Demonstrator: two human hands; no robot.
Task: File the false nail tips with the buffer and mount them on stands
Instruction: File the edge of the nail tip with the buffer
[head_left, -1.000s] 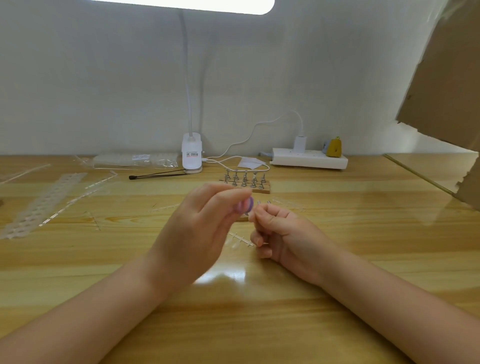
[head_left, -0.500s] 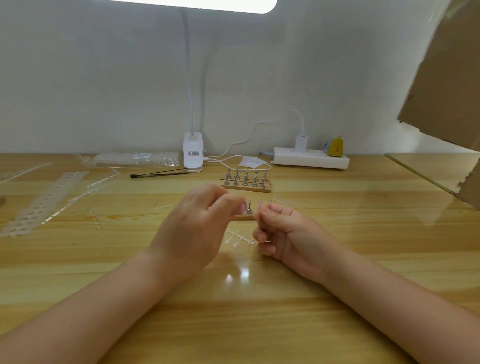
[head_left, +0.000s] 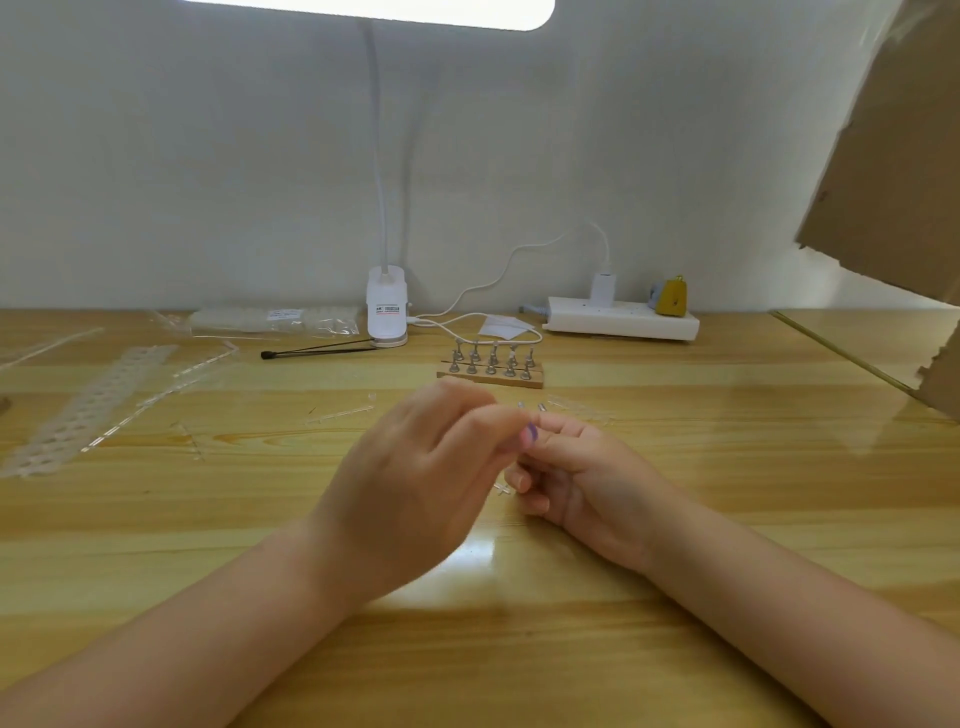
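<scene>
My left hand (head_left: 415, 478) pinches a small purple buffer (head_left: 529, 434) at its fingertips, pressed against the fingertips of my right hand (head_left: 587, 478). The right fingers are curled and pinch a clear false nail tip, which is almost hidden between the fingers. Both hands hover low over the wooden table (head_left: 727, 519). Two metal stand heads (head_left: 531, 406) poke up just behind the fingertips. Farther back, a wooden rack (head_left: 491, 378) carries several metal stands.
A white lamp base (head_left: 386, 312), a power strip (head_left: 621, 318) and a thin black tool (head_left: 317, 349) line the back edge. Clear plastic strips (head_left: 93, 405) and sprues (head_left: 337, 414) lie at the left and centre. Cardboard (head_left: 898, 156) overhangs the right side.
My left hand has shifted slightly right and down against the right fingertips. The purple buffer, hidden half a second ago, shows again. The right hand has barely moved.
</scene>
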